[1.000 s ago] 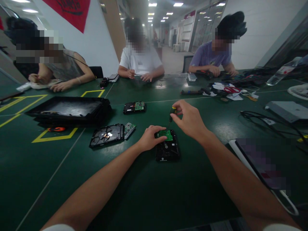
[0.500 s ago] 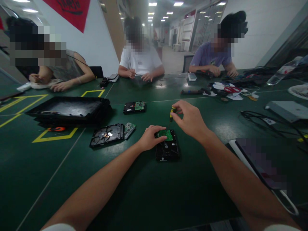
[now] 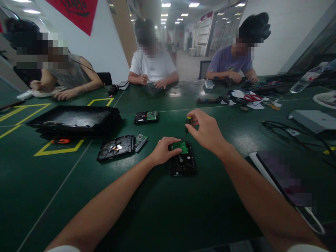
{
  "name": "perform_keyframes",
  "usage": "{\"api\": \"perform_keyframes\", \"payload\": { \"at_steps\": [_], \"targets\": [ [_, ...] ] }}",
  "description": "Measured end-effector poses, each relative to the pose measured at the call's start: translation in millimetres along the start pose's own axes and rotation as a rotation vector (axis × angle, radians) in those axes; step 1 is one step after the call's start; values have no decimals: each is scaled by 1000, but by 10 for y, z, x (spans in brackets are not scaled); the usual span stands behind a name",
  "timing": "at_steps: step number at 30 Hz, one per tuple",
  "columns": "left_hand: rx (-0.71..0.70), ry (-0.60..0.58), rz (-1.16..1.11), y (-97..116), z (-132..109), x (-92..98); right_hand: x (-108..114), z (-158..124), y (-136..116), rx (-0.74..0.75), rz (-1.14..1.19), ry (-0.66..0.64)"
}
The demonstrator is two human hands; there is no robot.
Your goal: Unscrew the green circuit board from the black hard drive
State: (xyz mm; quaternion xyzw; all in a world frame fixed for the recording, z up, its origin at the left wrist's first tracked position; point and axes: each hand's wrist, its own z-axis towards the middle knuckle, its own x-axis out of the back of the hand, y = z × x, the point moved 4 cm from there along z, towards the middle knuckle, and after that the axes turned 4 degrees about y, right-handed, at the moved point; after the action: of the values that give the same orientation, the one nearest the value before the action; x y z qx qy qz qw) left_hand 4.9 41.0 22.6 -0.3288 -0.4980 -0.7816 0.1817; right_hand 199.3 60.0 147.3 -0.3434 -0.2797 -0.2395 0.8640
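A black hard drive (image 3: 183, 165) with a green circuit board (image 3: 185, 149) lies on the table in front of me. My left hand (image 3: 166, 151) grips its left and far side, thumb across the board and fingers along the upper edge. Between the thumb and fingers of my right hand (image 3: 206, 129) is a small screwdriver (image 3: 188, 125) with a dark and yellow handle. It stands nearly upright over the board's far right part, its thin shaft pointing down. Whether the tip sits in a screw is too small to tell.
Left of the drive lie another hard drive (image 3: 116, 147) and a loose circuit board (image 3: 141, 142). A third drive (image 3: 146, 117) is farther back, near stacked black trays (image 3: 75, 119). At right are a tablet-like device (image 3: 279, 178), cables (image 3: 286, 131) and a grey box (image 3: 312, 120). Three people sit opposite.
The screwdriver handle has turned in my right fingers, showing less yellow now. My left hand and the hard drive have stayed in place.
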Motion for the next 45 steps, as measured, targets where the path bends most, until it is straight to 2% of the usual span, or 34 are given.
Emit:
{"api": "perform_keyframes", "payload": {
  "at_steps": [5, 12, 19, 28, 45],
  "targets": [
    [2, -4, 3, 3, 4, -5, 8, -5, -19, 46, -50, -12],
    [0, -4, -1, 7, 5, -3, 10, -1, 2, -4, -6, 14],
    [2, -5, 4, -5, 8, -2, 1, -10, -34, 51, -61, -1],
    [3, 1, -4, -5, 4, -3, -15, -18, -17, 45, -37, -25],
    [2, 11, -6, -4, 5, -7, 18, -5, -40, 88, -80, 2]
  ]
}}
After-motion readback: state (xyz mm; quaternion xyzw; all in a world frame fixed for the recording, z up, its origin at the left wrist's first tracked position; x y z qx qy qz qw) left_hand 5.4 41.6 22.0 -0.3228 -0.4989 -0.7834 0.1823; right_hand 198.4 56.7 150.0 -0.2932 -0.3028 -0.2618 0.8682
